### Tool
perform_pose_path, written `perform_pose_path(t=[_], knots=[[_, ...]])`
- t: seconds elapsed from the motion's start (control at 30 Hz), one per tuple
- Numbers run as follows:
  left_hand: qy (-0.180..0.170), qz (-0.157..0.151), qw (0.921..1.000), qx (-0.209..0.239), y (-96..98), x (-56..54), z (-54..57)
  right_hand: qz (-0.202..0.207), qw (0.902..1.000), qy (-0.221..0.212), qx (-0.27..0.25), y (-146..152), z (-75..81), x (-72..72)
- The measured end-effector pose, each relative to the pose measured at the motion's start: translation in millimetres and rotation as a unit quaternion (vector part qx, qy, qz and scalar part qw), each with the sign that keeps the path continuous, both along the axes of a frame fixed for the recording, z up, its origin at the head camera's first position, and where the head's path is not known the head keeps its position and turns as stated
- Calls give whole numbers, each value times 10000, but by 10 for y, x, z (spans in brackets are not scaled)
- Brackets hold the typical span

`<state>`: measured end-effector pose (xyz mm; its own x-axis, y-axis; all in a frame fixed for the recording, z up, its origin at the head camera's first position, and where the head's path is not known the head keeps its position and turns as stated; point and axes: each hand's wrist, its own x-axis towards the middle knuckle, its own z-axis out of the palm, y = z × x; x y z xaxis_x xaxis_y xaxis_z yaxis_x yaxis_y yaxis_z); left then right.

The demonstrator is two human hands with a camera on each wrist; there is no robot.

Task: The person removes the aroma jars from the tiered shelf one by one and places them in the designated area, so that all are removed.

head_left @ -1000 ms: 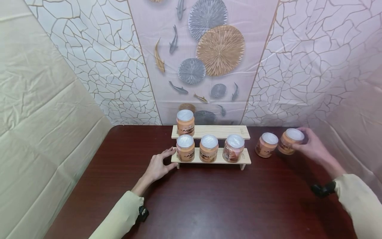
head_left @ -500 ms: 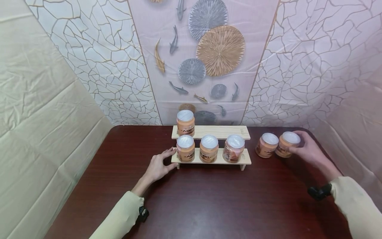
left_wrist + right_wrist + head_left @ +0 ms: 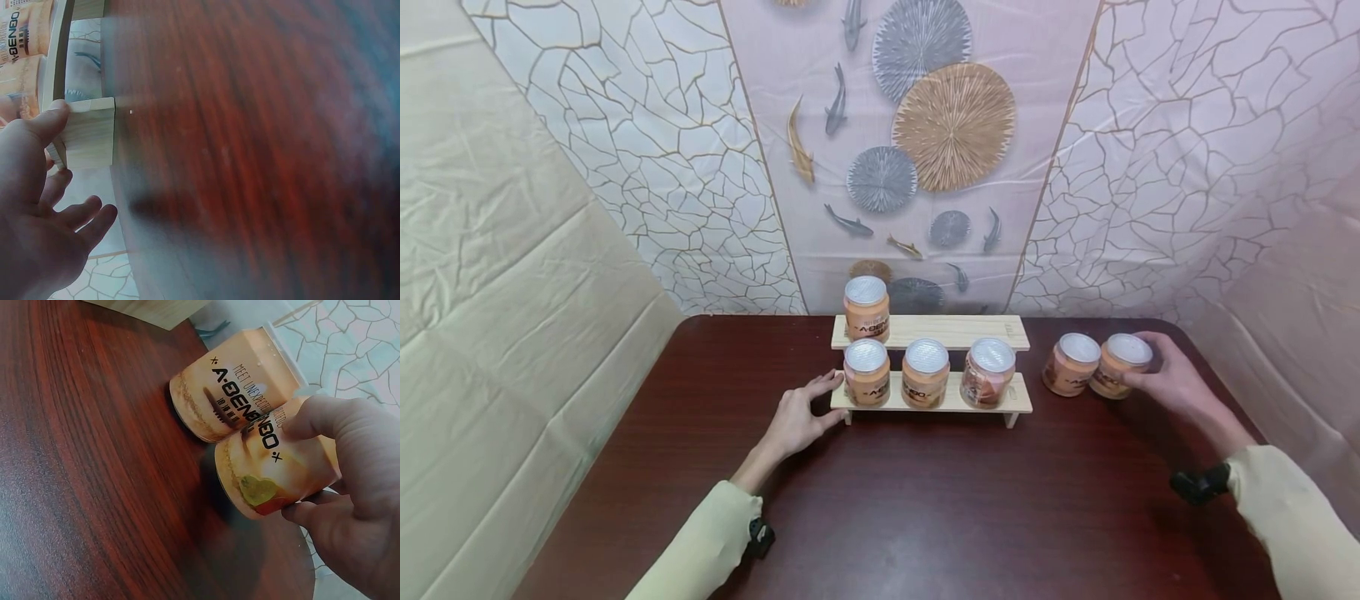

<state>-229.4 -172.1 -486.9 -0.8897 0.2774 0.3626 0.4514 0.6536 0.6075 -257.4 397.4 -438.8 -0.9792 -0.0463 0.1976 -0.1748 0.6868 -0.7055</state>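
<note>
My right hand point(image 3: 1172, 379) grips a peach-coloured jar point(image 3: 1120, 371) with a pale lid, thumb across its label in the right wrist view. The jar stands right beside a second, similar jar point(image 3: 1069, 367) on the dark table. My left hand point(image 3: 797, 417) pinches the left end of the lower shelf of a two-step wooden rack point(image 3: 951, 392) between thumb and forefinger; the other fingers spread away from it in the left wrist view. On the lower step stand three jars, the leftmost jar point(image 3: 867, 375) close to my left fingertips. A single jar point(image 3: 866, 310) sits on the upper step's left end.
The dark reddish table point(image 3: 925, 500) reaches back to a patterned cloth backdrop point(image 3: 951, 167). Pale cloth walls flank it at the left point(image 3: 512, 292) and right point(image 3: 1300, 333). The right-hand jars stand to the right of the rack.
My right hand has moved left and slightly toward me, bringing its jar down against the neighbouring jar. The left hand and the rack have stayed in place.
</note>
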Motion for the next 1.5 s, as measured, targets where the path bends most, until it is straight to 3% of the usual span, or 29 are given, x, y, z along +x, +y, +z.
perform_pose_path(t=[1.5], knots=[[-13,4,10000,37,9,6,11,164,9994,41,-311,-3,-127,-21]])
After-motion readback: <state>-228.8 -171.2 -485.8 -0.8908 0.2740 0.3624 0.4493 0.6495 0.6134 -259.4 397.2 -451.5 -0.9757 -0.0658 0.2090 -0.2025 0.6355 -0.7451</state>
